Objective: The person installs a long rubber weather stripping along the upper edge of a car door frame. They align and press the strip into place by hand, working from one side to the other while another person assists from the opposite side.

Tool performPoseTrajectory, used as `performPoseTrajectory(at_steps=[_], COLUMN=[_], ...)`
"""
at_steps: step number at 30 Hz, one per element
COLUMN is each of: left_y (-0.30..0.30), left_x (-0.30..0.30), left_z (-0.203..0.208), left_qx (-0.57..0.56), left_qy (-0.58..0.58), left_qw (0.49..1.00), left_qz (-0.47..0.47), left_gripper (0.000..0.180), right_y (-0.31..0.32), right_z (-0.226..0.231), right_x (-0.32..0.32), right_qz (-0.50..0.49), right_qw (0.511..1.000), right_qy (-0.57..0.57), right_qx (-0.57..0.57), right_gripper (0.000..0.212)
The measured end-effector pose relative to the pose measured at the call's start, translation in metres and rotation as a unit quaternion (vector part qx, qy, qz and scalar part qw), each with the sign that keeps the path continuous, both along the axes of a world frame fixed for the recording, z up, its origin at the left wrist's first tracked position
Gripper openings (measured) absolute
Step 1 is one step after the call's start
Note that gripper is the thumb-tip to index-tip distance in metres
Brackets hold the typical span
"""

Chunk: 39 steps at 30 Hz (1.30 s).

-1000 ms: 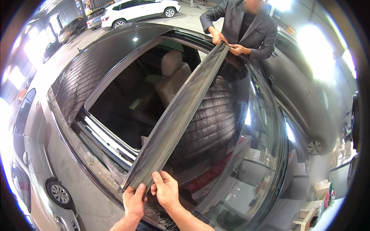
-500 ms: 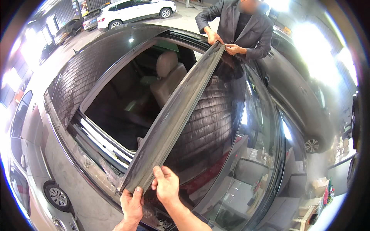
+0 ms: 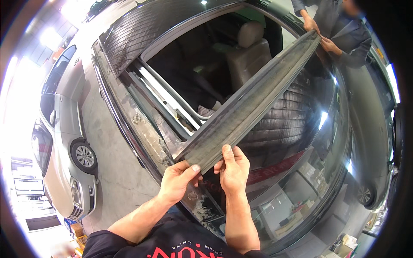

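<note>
A long, dusty dark strip (image 3: pixel 254 103) with a mesh-like surface lies slantwise across the front edge of a black car's roof opening (image 3: pixel 215 56). My left hand (image 3: pixel 176 182) grips its near end, thumb on top and fingers curled underneath. On the strip's right edge, close to that end, my right hand (image 3: pixel 234 172) pinches with the thumb up and fingers bent below. At the far end, another person's hands (image 3: pixel 320 36) hold the strip. Through the opening a beige car seat (image 3: pixel 249 47) shows.
White rails (image 3: pixel 167 101) run along the opening's near side. Bare, dirty metal (image 3: pixel 142 120) borders the roof. The glossy windscreen (image 3: pixel 284 193) lies to the right. A silver car (image 3: pixel 64 142) stands at left, a dark grey car (image 3: pixel 370 129) at right.
My view has shifted, so the car sits farther right and higher in it. My right hand, earlier curled at the strip's edge, now has its thumb laid on that edge.
</note>
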<state>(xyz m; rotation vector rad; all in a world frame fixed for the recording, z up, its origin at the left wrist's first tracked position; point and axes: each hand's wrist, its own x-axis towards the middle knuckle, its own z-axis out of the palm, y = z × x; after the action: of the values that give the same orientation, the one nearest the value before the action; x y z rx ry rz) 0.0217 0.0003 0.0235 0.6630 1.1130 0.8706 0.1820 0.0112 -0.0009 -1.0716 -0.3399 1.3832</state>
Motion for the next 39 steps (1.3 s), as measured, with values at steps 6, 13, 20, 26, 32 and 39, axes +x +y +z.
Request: performPoseTrajectory(at_steps=[6,13,20,26,32,39], left_y=[0.001,-0.004,-0.007,-0.003,0.005,0.011], left_x=[0.009,0.02,0.026,0.019,0.003,-0.004], left_z=[0.0,0.001,0.003,0.0,0.005,0.004], left_qx=[-0.01,0.012,0.008,-0.018,-0.081,-0.096], left_qy=[0.029,0.026,0.013,0.011,-0.075,-0.027], left_qw=[0.999,0.997,0.995,0.999,0.994,0.995], left_qz=[0.024,0.068,0.096,0.048,0.017,-0.028], left_gripper=[0.021,0.018,0.017,0.02,0.028,0.026], right_y=[-0.006,-0.006,-0.007,-0.006,-0.001,0.002], right_z=[-0.004,0.007,0.01,0.004,0.006,0.005], right_x=[-0.004,-0.01,-0.016,-0.01,-0.011,-0.026], right_qz=[-0.02,-0.042,-0.046,-0.011,-0.027,-0.098], right_qw=[1.0,0.999,0.999,0.999,0.999,0.989], right_qy=[-0.001,0.003,-0.005,-0.03,-0.02,-0.1], right_qx=[-0.001,-0.002,-0.018,-0.018,0.036,0.054], right_gripper=[0.02,0.021,0.021,0.022,0.037,0.037])
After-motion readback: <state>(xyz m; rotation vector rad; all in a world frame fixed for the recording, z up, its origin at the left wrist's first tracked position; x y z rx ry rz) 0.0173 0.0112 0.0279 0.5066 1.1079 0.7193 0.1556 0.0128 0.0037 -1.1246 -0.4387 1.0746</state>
